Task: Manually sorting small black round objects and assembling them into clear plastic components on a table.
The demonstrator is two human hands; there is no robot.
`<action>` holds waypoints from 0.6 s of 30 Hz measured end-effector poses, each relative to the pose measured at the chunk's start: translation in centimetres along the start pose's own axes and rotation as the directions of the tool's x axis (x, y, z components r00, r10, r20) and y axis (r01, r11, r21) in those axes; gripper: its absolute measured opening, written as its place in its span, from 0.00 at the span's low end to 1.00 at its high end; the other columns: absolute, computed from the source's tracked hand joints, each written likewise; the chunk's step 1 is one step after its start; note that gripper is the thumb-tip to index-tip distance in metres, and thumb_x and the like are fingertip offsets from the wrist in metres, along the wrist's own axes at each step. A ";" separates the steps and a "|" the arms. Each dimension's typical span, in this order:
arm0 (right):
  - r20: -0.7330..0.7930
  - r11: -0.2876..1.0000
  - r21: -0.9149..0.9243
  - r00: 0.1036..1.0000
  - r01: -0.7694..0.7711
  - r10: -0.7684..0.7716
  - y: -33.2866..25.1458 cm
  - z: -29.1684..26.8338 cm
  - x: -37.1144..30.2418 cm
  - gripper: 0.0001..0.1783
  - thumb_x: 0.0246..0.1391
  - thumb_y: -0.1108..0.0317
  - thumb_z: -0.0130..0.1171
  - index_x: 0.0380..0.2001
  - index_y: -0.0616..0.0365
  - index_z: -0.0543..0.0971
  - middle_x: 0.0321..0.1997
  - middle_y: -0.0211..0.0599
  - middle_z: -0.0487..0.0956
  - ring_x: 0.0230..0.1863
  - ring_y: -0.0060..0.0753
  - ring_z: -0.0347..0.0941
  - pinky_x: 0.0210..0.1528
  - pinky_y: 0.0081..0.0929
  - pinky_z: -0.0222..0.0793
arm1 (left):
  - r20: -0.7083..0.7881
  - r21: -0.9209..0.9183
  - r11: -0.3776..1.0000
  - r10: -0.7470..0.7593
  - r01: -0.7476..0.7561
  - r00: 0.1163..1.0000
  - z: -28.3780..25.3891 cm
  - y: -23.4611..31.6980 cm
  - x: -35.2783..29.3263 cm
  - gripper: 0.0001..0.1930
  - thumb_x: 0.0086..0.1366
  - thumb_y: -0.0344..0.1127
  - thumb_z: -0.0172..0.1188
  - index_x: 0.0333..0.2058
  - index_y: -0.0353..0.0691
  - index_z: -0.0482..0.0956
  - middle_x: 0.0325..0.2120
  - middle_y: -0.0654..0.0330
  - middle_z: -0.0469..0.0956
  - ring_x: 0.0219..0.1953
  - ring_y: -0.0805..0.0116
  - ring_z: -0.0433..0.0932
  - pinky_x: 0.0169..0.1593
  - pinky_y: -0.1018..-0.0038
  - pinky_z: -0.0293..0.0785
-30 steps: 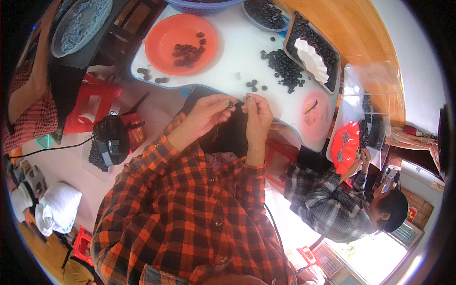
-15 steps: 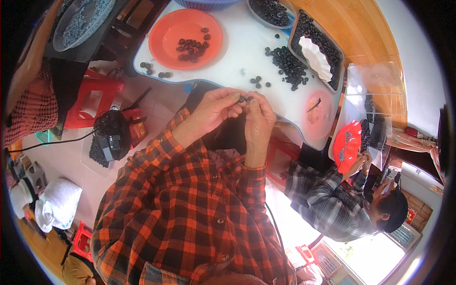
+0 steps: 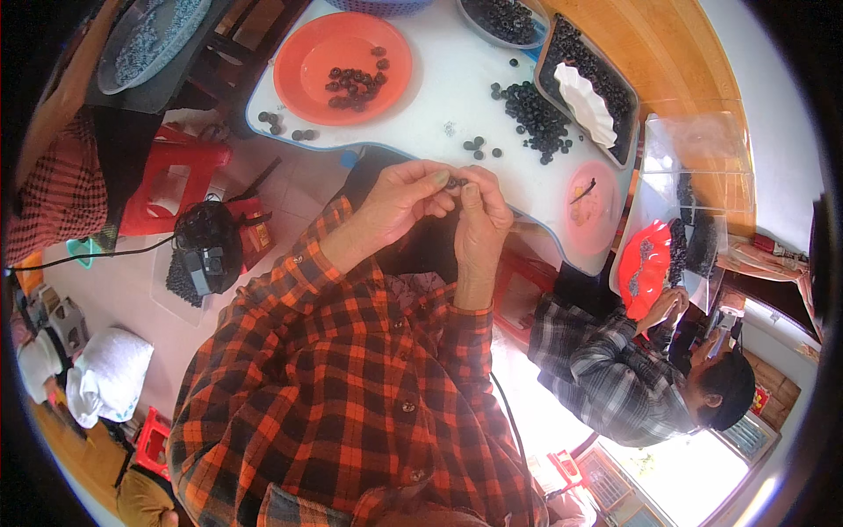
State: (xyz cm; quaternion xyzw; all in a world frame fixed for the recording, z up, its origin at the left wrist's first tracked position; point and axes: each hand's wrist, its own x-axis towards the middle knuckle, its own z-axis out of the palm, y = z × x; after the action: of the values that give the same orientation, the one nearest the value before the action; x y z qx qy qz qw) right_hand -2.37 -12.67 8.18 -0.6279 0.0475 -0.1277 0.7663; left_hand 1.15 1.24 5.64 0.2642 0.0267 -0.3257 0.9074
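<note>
My left hand (image 3: 399, 204) and my right hand (image 3: 479, 215) meet just off the near edge of the white table (image 3: 413, 114). Between their fingertips is a small round black part (image 3: 454, 183), pinched from both sides; its exact kind is too small to make out. Beyond my hands, a few loose black round parts (image 3: 475, 146) lie on the table. A larger heap of the same black parts (image 3: 536, 119) is farther right. At the far left, an orange-red basin (image 3: 299, 66) holds several dark pieces with notched edges, and a few more parts (image 3: 303, 135) lie near the table edge.
A dark tray (image 3: 625, 149) full of black parts, with a white scalloped dish (image 3: 584, 105) on it, stands at the right. Near it are a clear bowl (image 3: 537, 39) and a pink plate (image 3: 580, 233). A co-worker (image 3: 623, 378) in a plaid shirt sits right, by a red dish (image 3: 645, 263).
My two hands have drawn slightly closer about the small black part, and my right hand has shifted a little to the right. The co-worker's hands have moved slightly.
</note>
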 end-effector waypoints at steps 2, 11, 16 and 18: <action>-0.001 1.000 -0.001 1.000 -0.004 0.004 0.1 -0.1 0.0 0.09 0.63 0.73 0.57 0.43 0.65 0.82 0.47 0.34 0.74 0.40 0.20 0.71 0.46 0.19 0.68 | 0.006 0.009 1.000 0.008 -0.008 1.000 0.0 -0.1 0.0 0.12 0.71 0.33 0.56 0.47 0.32 0.78 0.35 0.60 0.81 0.32 0.75 0.80 0.39 0.77 0.79; -0.008 1.000 0.011 1.000 -0.011 0.011 0.7 -0.3 -0.2 0.09 0.63 0.72 0.57 0.43 0.64 0.82 0.47 0.34 0.74 0.41 0.21 0.71 0.46 0.19 0.67 | -0.067 0.027 0.999 0.048 -0.046 0.997 0.9 -0.1 -0.1 0.11 0.70 0.33 0.57 0.45 0.33 0.79 0.31 0.58 0.82 0.30 0.74 0.82 0.34 0.79 0.81; -0.004 1.000 -0.008 1.000 -0.010 0.010 0.8 -0.3 -0.1 0.09 0.63 0.72 0.57 0.43 0.64 0.82 0.48 0.34 0.74 0.41 0.20 0.70 0.46 0.19 0.67 | -0.091 0.051 0.998 0.050 -0.046 0.995 1.0 0.0 -0.3 0.11 0.70 0.34 0.57 0.45 0.32 0.80 0.32 0.58 0.83 0.31 0.73 0.83 0.35 0.79 0.81; -0.001 1.000 -0.017 1.000 -0.015 0.015 0.5 -0.2 -0.1 0.09 0.63 0.73 0.57 0.43 0.63 0.82 0.48 0.33 0.73 0.40 0.20 0.70 0.45 0.19 0.67 | -0.090 0.058 0.997 0.049 -0.044 0.995 1.2 0.1 -0.3 0.11 0.70 0.34 0.57 0.45 0.32 0.80 0.32 0.58 0.83 0.32 0.73 0.83 0.36 0.79 0.81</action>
State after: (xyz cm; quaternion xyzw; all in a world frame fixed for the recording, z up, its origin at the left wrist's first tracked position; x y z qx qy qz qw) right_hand -2.39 -12.74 7.60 -0.6339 0.0537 -0.1219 0.7618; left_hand 0.83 0.95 6.78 0.3047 0.0529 -0.2928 0.9048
